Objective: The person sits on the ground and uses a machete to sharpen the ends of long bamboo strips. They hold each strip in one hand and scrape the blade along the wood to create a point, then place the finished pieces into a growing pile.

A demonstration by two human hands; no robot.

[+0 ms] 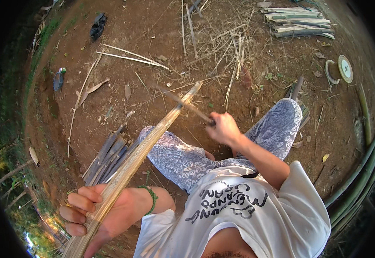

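A long split bamboo strip slants from the lower left up to the middle of the view, its far end narrower and darker. My left hand holds it near its lower end, fingers curled round the far side and a green band on the wrist. In front of my body, my right hand is closed round the handle of a knife. Its blade, smeared by motion, points to the left and crosses the bamboo strip close to the far end. Whether the edge is cutting into it, I cannot tell.
Split bamboo pieces lie beside my left leg. A stacked bamboo bundle sits at the far right, near a spool. Green bamboo poles lie at the right edge. Shavings and thin strips litter the soil ahead.
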